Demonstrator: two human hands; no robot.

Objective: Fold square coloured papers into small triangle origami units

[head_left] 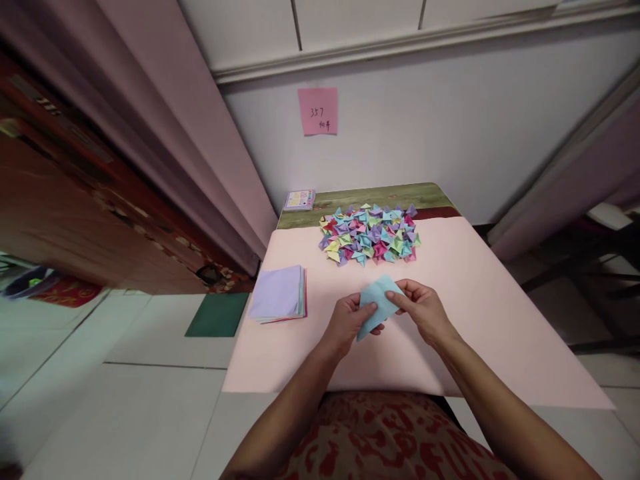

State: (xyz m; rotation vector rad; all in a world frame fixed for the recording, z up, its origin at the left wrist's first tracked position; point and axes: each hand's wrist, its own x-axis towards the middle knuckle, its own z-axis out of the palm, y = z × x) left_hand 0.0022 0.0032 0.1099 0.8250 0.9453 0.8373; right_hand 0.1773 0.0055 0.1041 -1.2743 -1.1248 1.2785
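Note:
Between my two hands is a light blue sheet of origami paper (pixel 379 298), held tilted above the pink table cover (pixel 465 300). My left hand (pixel 349 319) pinches its lower left side, thumb on top and fingers partly hidden beneath. At the upper right edge, my right hand (pixel 417 303) grips the paper between thumb and fingers. Beyond the hands lies a heap of small folded paper pieces (pixel 370 233) in purple, blue, green, yellow and pink. Left of my left hand sits a stack of square paper (pixel 276 293), with a lilac sheet uppermost.
Small packets (pixel 300 199) lie at the table's back left corner, on the bare wooden tabletop (pixel 380 193). A pink note (pixel 319 111) with handwriting is stuck to the wall. A red wooden door (pixel 125 220) and a pink curtain (pixel 200 133) stand at the left.

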